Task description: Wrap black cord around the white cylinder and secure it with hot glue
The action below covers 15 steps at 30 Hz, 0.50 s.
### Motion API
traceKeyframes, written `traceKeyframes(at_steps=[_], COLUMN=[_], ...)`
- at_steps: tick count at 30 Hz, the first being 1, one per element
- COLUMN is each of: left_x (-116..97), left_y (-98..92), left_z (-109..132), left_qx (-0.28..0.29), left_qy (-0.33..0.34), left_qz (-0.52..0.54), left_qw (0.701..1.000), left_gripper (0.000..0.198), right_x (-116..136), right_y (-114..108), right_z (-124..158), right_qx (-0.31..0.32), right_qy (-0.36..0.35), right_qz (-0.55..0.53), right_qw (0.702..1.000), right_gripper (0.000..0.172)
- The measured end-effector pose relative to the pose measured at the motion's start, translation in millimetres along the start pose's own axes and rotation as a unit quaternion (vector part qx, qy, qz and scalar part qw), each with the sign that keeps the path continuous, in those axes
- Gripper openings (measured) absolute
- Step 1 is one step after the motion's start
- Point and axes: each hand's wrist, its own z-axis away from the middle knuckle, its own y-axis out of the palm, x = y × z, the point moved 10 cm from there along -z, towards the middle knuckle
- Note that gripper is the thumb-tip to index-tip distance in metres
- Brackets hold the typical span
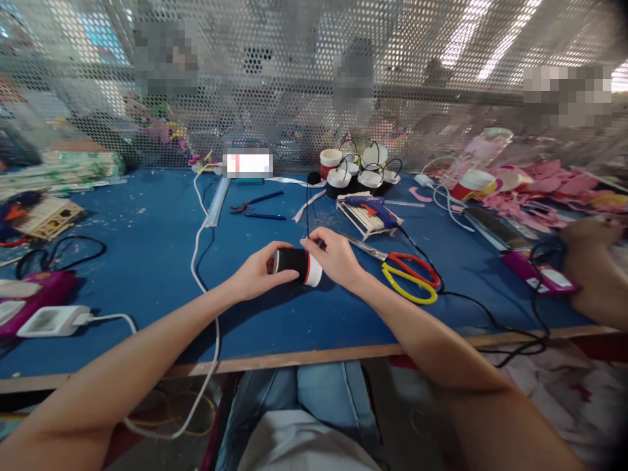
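My left hand (267, 271) is wrapped round a small cup (292, 264) lying on its side, black over most of its wall with a thin red band and a white end. Against the red band, my right hand (333, 256) pinches a thin black cord (307, 208). The cord runs up the table toward a small black ball of cord (313, 178). Scissors (397, 261) with red and yellow handles lie just right of my right hand. My right fingers partly hide where the cord meets the cup.
Several white and black cups (370, 176) with cord handles stand at the back. A blue glue gun (370, 208) rests on a stick rack. Blue-handled pliers (260, 206) lie left of centre. A white cable (196, 252) crosses the table. Another person's arm (596, 275) is at right.
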Motion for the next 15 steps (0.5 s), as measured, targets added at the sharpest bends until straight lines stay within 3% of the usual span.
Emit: traceKeyframes(at_steps=[6, 15], left_x=[-8.5, -18.5], left_y=[2.7, 4.6], left_z=[3.3, 6.1], left_qx=[0.008, 0.012], left_qy=[0.026, 0.092], left_qz=[-0.029, -0.123], left_qw=[0.999, 0.988], left_gripper=[0.054, 0.051], right_x=[-7.0, -13.5], right_y=[1.9, 7.0], right_z=[-4.4, -3.3], right_qx=[0.027, 0.056], right_qy=[0.022, 0.038], right_qz=[-0.056, -0.052], right_qw=[0.998, 0.996], right_gripper=[0.022, 0.023])
